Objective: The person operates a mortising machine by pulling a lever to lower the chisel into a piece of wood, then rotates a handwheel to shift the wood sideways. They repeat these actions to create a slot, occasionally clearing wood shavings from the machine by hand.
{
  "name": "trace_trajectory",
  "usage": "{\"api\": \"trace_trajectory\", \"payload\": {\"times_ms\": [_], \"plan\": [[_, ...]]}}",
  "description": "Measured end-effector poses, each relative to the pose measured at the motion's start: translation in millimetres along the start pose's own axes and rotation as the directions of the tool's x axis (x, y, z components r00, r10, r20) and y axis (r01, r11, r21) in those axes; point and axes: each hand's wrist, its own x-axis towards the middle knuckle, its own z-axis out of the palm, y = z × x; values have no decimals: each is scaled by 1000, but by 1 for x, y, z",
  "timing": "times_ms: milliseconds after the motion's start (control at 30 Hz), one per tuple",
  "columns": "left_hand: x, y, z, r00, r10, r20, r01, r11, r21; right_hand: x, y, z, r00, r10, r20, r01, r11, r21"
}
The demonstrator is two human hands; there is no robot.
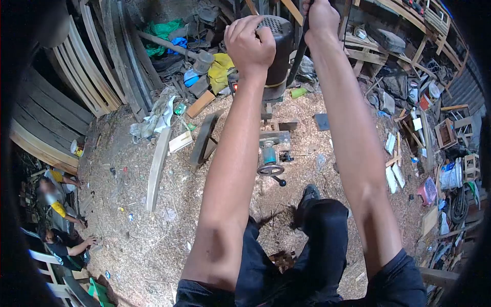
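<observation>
My left hand [250, 43] is raised at the top centre, its fingers curled against the side of a dark cylindrical housing [280, 56] with a perforated top. What its fingers hold, if anything, is hidden. Farther right, my right hand [323, 20] is closed around a dark bar [298, 60] that slants down beside the housing. Below the housing stands a machine part with a teal body [268, 152] and a handwheel [270, 170] with a black knob.
Wood shavings cover the floor [148, 240]. Long curved boards [84, 66] lean at the left. Two people [64, 199] crouch at the far left. Wood scraps and clutter [399, 92] fill the right side. A curved plank [158, 169] lies left of the machine.
</observation>
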Motion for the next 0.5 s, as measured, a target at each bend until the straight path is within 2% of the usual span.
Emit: {"api": "trace_trajectory", "payload": {"times_ms": [33,133,233,467,500], "plan": [[0,0,0,1000,-2,-2,2,1000,-2,-4,3,-5,1000,-1,20,1,1000,2],[-3,-2,2,1000,0,3,0,1000,-21,-32,15,-30,983,-109,146,82,980,183],[-6,-6,4,1000,9,-7,-9,1000,-23,-57,17,-49,973,-163,161,113,953,282],[-13,-3,1,1000,-16,15,17,999,-29,-100,24,-75,977,-160,138,104,933,344],[-13,-4,0,1000,-15,10,15,1000,-27,-105,30,-85,962,-213,170,161,947,277]]}}
